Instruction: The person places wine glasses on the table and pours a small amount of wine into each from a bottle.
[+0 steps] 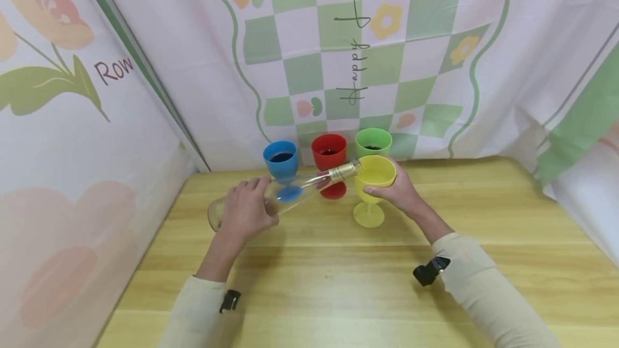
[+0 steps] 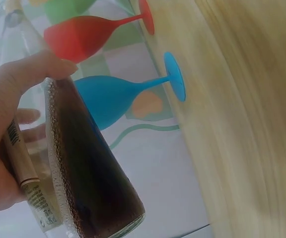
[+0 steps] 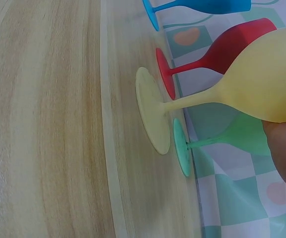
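Note:
My left hand (image 1: 245, 211) grips a clear glass bottle (image 1: 344, 172) round its body. The bottle is tilted, its gold-wrapped neck pointing right and its mouth at the rim of a yellow goblet (image 1: 379, 175). In the left wrist view, dark liquid fills the lower part of the bottle (image 2: 93, 168). Fingers and thumb of my right hand (image 1: 400, 189) hold the yellow goblet round its bowl, its foot down at the tabletop. No dark liquid shows inside the yellow bowl. Behind stand a blue goblet (image 1: 281, 166), a red goblet (image 1: 329, 149) and a green goblet (image 1: 373, 138), each with dark liquid inside.
The three goblets stand in a row along the back of the wooden table (image 1: 329, 283). A patterned curtain (image 1: 300, 74) hangs right behind them. Another printed cloth (image 1: 58, 176) closes the left side. A small black device (image 1: 431, 271) sits at the right cuff.

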The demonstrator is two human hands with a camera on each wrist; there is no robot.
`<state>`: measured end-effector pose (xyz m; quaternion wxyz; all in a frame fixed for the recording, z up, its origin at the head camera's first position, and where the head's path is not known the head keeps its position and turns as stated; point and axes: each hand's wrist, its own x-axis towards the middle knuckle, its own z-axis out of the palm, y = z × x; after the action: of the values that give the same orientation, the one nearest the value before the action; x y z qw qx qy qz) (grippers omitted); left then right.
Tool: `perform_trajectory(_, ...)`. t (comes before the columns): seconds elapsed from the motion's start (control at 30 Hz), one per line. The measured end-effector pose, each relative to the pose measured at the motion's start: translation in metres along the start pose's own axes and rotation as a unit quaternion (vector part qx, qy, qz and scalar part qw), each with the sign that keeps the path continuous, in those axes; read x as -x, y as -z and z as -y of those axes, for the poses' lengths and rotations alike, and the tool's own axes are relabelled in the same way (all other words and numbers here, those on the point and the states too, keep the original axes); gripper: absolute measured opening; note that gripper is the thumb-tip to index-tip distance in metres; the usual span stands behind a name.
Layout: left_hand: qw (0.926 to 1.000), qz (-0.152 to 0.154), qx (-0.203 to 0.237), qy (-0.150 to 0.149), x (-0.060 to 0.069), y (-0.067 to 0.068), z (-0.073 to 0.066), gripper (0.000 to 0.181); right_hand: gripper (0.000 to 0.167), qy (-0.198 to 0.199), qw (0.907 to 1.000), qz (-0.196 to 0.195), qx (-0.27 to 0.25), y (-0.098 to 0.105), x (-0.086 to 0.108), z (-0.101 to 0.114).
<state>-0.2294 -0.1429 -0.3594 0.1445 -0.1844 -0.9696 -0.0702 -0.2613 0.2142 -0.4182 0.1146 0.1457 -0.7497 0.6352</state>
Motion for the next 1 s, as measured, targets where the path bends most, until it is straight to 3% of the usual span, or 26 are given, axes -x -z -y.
perform_trajectory(0.23, 0.9998, 0.017, -0.014, 0.002, -0.0039, 0.0024, -0.0013, 0.077, 0.076, 0.001, 1.0, -0.001, -0.004, -0.0007, 0.001, 0.0024)
perform_trajectory(0.53, 0.9996, -0.012, -0.024, -0.011, -0.0048, 0.0033, -0.0005, 0.072, 0.076, -0.002, 1.0, -0.002, -0.002, -0.0007, 0.0004, 0.0043)
perform_trajectory(1.0, 0.9992, 0.022, -0.033, -0.002, -0.0105, 0.0097, -0.0053, 0.079, 0.076, 0.005, 1.0, -0.001, -0.009, 0.0009, 0.0005, 0.0016)
